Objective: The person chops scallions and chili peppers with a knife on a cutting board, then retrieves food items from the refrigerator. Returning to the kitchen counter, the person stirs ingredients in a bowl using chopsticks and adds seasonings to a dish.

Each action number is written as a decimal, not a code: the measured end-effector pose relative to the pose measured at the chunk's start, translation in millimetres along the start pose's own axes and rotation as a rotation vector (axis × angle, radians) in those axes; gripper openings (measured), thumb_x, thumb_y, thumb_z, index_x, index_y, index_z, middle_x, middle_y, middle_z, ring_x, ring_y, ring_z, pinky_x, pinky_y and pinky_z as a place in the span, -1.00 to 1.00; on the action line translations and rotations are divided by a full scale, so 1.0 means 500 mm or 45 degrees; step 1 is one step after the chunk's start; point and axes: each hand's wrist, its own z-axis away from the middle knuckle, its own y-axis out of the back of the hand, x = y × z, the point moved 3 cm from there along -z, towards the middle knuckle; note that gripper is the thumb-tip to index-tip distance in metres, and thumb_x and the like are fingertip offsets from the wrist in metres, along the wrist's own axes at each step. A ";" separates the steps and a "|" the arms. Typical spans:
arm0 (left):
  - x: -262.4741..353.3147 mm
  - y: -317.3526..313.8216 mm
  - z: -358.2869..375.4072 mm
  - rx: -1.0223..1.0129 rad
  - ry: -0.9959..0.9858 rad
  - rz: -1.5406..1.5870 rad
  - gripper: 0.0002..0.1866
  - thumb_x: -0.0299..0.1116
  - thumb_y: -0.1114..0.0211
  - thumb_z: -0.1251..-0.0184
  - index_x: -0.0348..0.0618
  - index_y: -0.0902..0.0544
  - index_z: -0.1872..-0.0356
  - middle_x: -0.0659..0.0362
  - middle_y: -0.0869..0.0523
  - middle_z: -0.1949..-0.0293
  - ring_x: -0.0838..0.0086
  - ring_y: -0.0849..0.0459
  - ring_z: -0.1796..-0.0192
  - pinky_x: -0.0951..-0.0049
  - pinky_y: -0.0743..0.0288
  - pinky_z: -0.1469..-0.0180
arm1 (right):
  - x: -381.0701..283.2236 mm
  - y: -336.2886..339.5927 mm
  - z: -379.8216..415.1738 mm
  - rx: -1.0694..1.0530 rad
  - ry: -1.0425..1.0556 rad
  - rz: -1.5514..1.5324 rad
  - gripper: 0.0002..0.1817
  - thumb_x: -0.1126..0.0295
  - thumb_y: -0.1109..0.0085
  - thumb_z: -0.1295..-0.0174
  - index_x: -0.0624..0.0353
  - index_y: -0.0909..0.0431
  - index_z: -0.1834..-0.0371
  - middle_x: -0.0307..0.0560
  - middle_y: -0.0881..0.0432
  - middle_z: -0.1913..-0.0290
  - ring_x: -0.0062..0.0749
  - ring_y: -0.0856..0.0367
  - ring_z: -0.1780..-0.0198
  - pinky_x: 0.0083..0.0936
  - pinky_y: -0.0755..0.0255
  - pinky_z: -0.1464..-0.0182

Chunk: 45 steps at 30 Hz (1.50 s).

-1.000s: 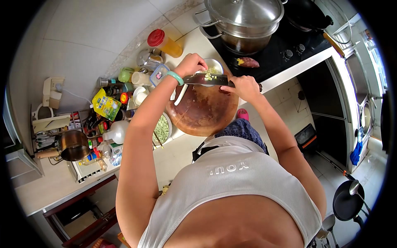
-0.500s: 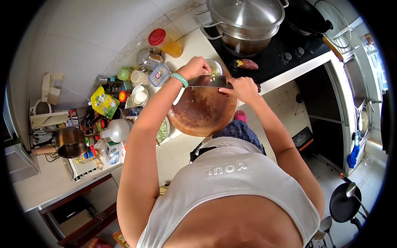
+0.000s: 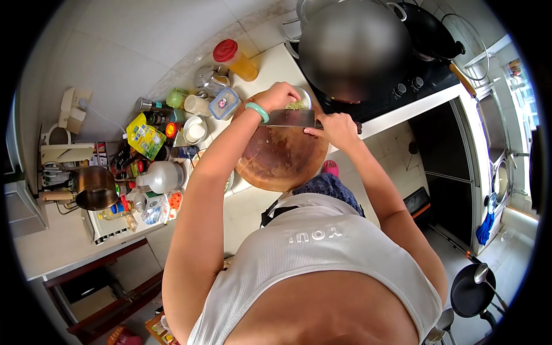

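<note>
A cleaver (image 3: 290, 118) is held over the round wooden chopping board (image 3: 282, 158), its blade pointing left. My right hand (image 3: 339, 130) is closed round its handle, one finger along the blade's near end. Just beyond the blade, my left hand (image 3: 278, 96) has its fingers curled down beside some chopped greens (image 3: 295, 106); whether it pinches any of them is hidden. These greens lie at the near side of a small pale bowl (image 3: 305, 98), which sits at the board's far edge. Small wet bits dot the board's surface.
Left of the board stand a lidded plastic box (image 3: 223, 104), a white bowl (image 3: 195, 131), jars and a red-lidded jug (image 3: 236, 60). The cooktop (image 3: 428, 77) is beyond, with a wok (image 3: 431, 34); a grey blur covers the pot there. A copper-coloured saucepan (image 3: 95, 188) sits far left.
My left hand has shifted slightly right, and more greens show by the bowl. The blade's broad face now looks more visible and slightly lower. A blur now covers the pot and purple-skinned piece.
</note>
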 end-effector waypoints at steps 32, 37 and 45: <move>-0.011 0.025 0.113 0.533 0.226 0.717 -0.76 -0.69 -0.24 -0.21 -0.30 -0.69 0.11 0.17 -0.75 0.23 0.59 -0.68 0.19 0.60 -0.55 0.08 | 0.012 -0.103 0.134 -0.076 0.332 0.131 -0.41 -0.23 -0.14 -0.11 0.18 -0.55 0.36 -0.09 -0.61 0.55 -0.25 -0.66 0.47 -0.42 -0.52 0.41; 0.004 -0.008 0.134 0.815 0.125 0.393 -0.81 -0.50 -0.25 -0.28 -0.25 -0.69 0.11 0.05 -0.74 0.25 0.44 -0.69 0.20 0.44 -0.54 0.07 | 0.005 -0.207 0.098 0.020 0.552 0.000 -0.52 -0.09 -0.25 -0.05 0.17 -0.57 0.33 -0.03 -0.62 0.35 -0.17 -0.62 0.18 -0.32 -0.51 0.13; 0.095 0.018 0.112 0.926 -0.056 0.413 -0.83 -0.58 -0.27 -0.17 -0.21 -0.72 0.22 0.05 -0.74 0.27 0.31 -0.72 0.19 0.41 -0.54 0.07 | -0.032 -0.269 0.056 0.137 0.772 -0.172 -0.63 0.18 -0.42 0.26 0.20 -0.56 0.46 -0.04 -0.42 0.27 -0.15 -0.47 0.13 -0.35 -0.43 0.08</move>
